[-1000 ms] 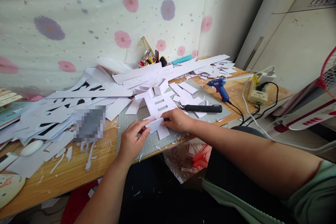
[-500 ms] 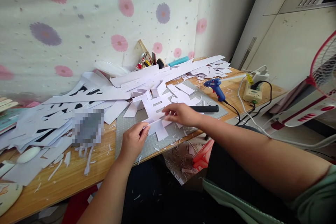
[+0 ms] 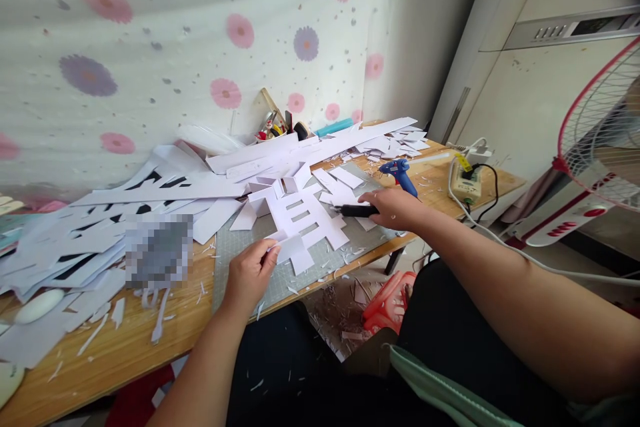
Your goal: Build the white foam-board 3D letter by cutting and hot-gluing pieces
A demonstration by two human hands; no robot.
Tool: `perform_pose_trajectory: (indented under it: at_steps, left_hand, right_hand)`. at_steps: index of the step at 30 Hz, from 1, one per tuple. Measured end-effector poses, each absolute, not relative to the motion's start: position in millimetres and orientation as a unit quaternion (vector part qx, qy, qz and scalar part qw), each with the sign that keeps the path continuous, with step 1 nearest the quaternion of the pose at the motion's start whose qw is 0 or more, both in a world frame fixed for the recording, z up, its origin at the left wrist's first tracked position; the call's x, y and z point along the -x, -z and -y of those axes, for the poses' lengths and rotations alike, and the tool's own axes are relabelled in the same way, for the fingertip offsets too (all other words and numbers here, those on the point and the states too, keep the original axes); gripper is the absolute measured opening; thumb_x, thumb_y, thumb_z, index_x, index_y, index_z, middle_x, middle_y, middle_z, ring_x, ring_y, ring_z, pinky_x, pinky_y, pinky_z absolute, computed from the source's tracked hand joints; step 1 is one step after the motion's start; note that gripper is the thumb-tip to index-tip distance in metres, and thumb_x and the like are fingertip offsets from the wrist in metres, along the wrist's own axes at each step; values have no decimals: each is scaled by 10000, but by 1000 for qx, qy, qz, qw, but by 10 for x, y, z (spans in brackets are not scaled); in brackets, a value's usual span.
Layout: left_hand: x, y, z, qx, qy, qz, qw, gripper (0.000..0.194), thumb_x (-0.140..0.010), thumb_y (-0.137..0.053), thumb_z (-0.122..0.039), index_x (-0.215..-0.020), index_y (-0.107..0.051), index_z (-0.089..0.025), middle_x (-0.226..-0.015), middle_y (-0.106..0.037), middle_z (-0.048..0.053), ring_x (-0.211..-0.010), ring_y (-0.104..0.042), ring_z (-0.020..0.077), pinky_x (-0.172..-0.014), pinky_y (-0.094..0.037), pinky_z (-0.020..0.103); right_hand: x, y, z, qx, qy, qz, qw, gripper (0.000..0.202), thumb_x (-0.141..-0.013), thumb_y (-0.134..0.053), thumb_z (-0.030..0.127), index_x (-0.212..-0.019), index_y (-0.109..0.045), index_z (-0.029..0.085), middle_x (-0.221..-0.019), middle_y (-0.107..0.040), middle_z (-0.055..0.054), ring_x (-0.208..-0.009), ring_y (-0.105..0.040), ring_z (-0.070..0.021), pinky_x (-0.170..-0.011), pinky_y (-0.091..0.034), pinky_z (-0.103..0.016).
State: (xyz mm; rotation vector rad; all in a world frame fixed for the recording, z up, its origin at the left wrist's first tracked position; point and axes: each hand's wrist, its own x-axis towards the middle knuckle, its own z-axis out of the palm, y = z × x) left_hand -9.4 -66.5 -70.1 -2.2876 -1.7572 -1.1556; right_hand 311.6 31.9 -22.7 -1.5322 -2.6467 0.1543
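My left hand (image 3: 254, 270) pinches a small white card strip (image 3: 289, 248) at the front of the grey cutting mat (image 3: 240, 290). Beside that strip lies a white cut-out card (image 3: 325, 221) with several rectangular slots. My right hand (image 3: 393, 208) is closed round a black cutter (image 3: 356, 211), whose tip points left over the mat's right part. Folded white card pieces (image 3: 263, 197) stand behind the cut-out.
A blue glue gun (image 3: 400, 175) lies right of the mat, near a power strip (image 3: 466, 183). White paper scraps (image 3: 110, 220) cover the table's left. A fan (image 3: 600, 127) stands at the right, and a red basket (image 3: 387, 303) is below the table.
My right hand has moved right, away from the card strip, and has taken hold of the black cutter. My left hand still pinches the strip. The view has shifted slightly.
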Motion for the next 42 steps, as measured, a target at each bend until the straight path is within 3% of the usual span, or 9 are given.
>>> perform_pose_trajectory:
  at_steps: [3, 7, 11, 15, 19, 22, 27, 34, 42]
  left_hand:
    - [88, 698, 665, 736, 371, 566, 18, 230, -882, -492, -349, -851, -659, -193, -760, -710, 7, -646, -634, 136, -634, -480, 228]
    - [85, 699, 662, 738, 371, 564, 20, 229, -885, -483, -346, -848, -652, -196, -769, -714, 11, -653, -639, 138, -641, -485, 232]
    - [82, 709, 662, 740, 373, 559, 21, 220, -890, -485, -328, -850, -652, -190, -780, -716, 19, -662, -644, 141, -651, -487, 237]
    - [78, 715, 668, 740, 375, 558, 22, 208, -889, -494, -319, -841, -652, -191, -770, -712, 18, -653, -644, 142, -642, -486, 237]
    - [77, 704, 672, 741, 375, 556, 23, 209, -891, -489, -314, -842, -652, -194, -771, -709, 20, -648, -643, 144, -631, -486, 239]
    - [74, 695, 673, 742, 375, 555, 23, 211, -892, -486, -312, -847, -653, -191, -759, -704, 21, -649, -642, 147, -624, -482, 242]
    - [66, 692, 673, 741, 374, 558, 21, 222, -891, -482, -328, -848, -656, -197, -766, -707, 22, -655, -639, 148, -632, -482, 244]
    - [63, 701, 682, 742, 366, 562, 14, 219, -904, -473, -325, -854, -649, -206, -776, -706, 19, -680, -640, 148, -651, -481, 244]
    - [63, 727, 674, 745, 374, 553, 9, 210, -911, -477, -308, -892, -651, -193, -804, -708, 37, -714, -653, 161, -649, -479, 251]
  right_hand:
    - [-3115, 128, -232, 512, -133, 839, 125, 591, -803, -530, 190, -1386, -455, 247, -877, -674, -53, -697, -619, -183, -663, -468, -297]
    - [-3028, 75, -44, 418, -499, 699, 294, 506, -834, -535, 257, -1337, -507, 301, -714, -551, 26, -514, -520, -99, -497, -458, -235]
    - [-2882, 38, 182, 259, -692, 512, 439, 414, -823, -616, 309, -1235, -582, 284, -782, -589, 13, -627, -597, -110, -652, -555, -304]
    - [-2824, -39, 319, 163, -751, 448, 457, 357, -812, -625, 268, -1168, -618, 296, -808, -665, -24, -708, -639, -137, -696, -552, -309]
    - [-2797, -61, 346, 155, -743, 452, 469, 453, -704, -689, 131, -1129, -640, 277, -858, -675, -26, -790, -635, -136, -736, -541, -284]
    - [-2754, -19, 355, 131, -729, 472, 477, 503, -687, -735, 156, -1158, -607, 280, -825, -615, 18, -771, -590, -108, -790, -518, -293]
    - [-2657, 65, 418, 189, -567, 595, 538, 232, -716, -754, 305, -891, -616, 238, -750, -569, 35, -672, -515, -91, -628, -422, -219]
    - [-2423, 61, 532, 320, -365, 809, 332, 265, -755, -624, 339, -973, -610, 190, -744, -630, -18, -649, -553, -144, -592, -436, -263]
    - [-2085, 92, 432, 378, -298, 828, 287, 138, -729, -605, 279, -832, -623, 189, -727, -628, -17, -666, -560, -155, -630, -439, -275]
